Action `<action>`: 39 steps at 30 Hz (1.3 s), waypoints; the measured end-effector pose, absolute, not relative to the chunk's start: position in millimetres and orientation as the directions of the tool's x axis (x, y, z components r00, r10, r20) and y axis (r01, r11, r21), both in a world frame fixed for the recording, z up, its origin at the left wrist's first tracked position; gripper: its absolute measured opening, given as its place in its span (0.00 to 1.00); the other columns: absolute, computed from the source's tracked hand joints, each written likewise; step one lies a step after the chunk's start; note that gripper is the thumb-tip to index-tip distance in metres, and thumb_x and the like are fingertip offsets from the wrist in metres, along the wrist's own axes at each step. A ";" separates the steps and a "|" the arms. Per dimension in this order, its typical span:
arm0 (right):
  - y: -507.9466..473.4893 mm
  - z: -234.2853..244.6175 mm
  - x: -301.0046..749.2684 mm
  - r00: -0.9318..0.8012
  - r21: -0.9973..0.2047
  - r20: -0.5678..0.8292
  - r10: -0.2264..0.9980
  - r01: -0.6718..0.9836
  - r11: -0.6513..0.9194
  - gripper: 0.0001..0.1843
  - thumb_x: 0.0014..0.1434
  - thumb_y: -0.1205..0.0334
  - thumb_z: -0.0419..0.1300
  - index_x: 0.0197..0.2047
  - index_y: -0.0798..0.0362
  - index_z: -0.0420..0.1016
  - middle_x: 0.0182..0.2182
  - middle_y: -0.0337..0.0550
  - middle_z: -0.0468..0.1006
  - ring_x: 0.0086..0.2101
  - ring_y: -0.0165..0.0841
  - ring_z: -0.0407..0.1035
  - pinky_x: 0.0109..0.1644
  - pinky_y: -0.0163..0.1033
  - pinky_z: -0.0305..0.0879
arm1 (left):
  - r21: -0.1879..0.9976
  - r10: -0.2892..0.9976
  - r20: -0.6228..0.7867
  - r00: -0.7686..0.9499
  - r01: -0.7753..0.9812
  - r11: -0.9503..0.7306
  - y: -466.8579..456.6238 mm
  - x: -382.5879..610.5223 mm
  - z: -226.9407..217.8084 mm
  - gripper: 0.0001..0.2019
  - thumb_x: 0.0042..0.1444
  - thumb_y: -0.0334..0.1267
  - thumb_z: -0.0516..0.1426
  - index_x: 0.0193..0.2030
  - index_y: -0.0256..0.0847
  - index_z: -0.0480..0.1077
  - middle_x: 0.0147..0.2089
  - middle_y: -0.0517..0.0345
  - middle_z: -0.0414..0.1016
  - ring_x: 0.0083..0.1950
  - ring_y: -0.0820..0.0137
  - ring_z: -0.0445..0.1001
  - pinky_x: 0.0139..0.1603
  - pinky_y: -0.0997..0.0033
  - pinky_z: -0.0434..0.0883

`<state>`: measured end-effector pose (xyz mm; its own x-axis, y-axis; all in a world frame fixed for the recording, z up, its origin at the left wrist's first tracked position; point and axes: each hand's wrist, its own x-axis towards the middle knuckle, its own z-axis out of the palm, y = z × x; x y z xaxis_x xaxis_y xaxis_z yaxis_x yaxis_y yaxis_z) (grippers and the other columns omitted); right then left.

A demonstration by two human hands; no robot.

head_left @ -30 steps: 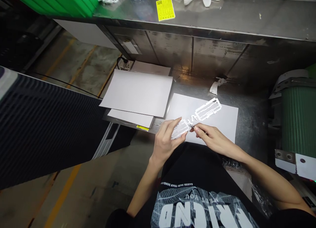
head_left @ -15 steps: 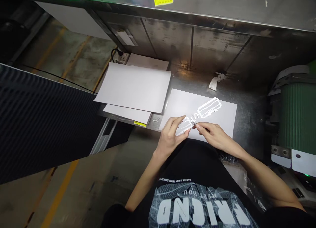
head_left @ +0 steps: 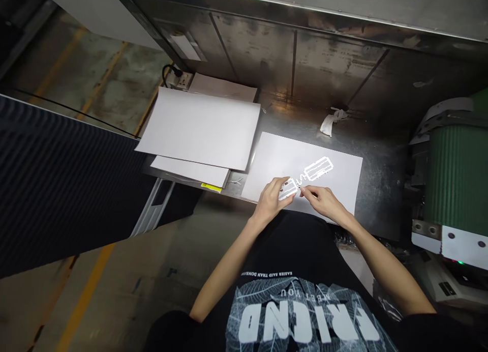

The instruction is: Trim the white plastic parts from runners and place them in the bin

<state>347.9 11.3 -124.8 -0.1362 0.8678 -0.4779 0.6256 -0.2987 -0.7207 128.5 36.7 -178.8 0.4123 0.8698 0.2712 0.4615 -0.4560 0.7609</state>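
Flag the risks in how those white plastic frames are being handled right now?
1. The left hand and right hand grip only one end of the white plastic part; its thin middle link might snap or bend.
2. The stacked sheets overhang the metal bench edge and could slide off.

A steel table is carrying a sheet, a paper stack lying left of the sheet, and a rag lying behind it.

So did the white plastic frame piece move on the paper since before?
Cannot tell. The white plastic frame lies at much the same spot on the paper sheet; the camera moved, not clearly the piece.
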 end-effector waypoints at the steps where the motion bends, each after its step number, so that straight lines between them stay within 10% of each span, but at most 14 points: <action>1: 10.3 -129.7 348.7 -0.133 -0.720 -0.476 0.869 0.626 -0.299 0.30 0.73 0.35 0.48 0.40 0.48 0.80 0.27 0.35 0.72 0.29 0.31 0.62 0.38 0.38 0.57 | 0.754 0.869 0.260 0.421 0.474 -0.456 36.8 129.5 -183.3 0.24 0.64 0.36 0.66 0.64 0.41 0.66 0.55 0.51 0.76 0.53 0.63 0.78 0.52 0.64 0.74; 17: -3.7 -183.3 353.1 -0.078 -0.675 -0.367 0.927 0.707 -0.208 0.24 0.73 0.41 0.51 0.36 0.49 0.74 0.27 0.37 0.73 0.29 0.34 0.66 0.38 0.40 0.57 | 0.738 0.878 0.003 0.479 0.591 -0.325 42.5 129.3 -225.8 0.27 0.71 0.39 0.59 0.73 0.42 0.61 0.59 0.46 0.73 0.58 0.59 0.77 0.59 0.59 0.74; 26: -0.2 -204.2 360.4 -0.042 -0.603 -0.136 0.990 0.796 -0.049 0.18 0.61 0.58 0.68 0.53 0.51 0.71 0.52 0.49 0.73 0.47 0.41 0.72 0.44 0.42 0.66 | 0.658 0.932 -0.125 0.339 0.732 -0.178 55.0 96.8 -242.0 0.20 0.74 0.42 0.52 0.68 0.43 0.69 0.60 0.39 0.64 0.59 0.54 0.73 0.62 0.49 0.73; 33: 14.7 -218.1 346.0 -0.050 -0.604 -0.077 0.996 0.797 -0.007 0.11 0.66 0.61 0.60 0.50 0.53 0.72 0.47 0.52 0.76 0.44 0.44 0.71 0.46 0.46 0.66 | 0.630 0.938 -0.145 0.313 0.760 -0.157 61.9 106.4 -257.7 0.22 0.73 0.40 0.53 0.69 0.39 0.67 0.65 0.33 0.66 0.63 0.49 0.72 0.61 0.42 0.72; 39: 31.9 -183.7 358.4 -0.005 -0.785 -0.021 1.000 0.619 -0.013 0.09 0.67 0.58 0.57 0.47 0.53 0.69 0.44 0.50 0.78 0.43 0.40 0.73 0.51 0.45 0.67 | 0.732 0.919 -0.121 0.374 0.659 -0.172 62.4 107.4 -228.8 0.43 0.67 0.50 0.62 0.80 0.36 0.47 0.79 0.29 0.46 0.81 0.42 0.44 0.75 0.31 0.50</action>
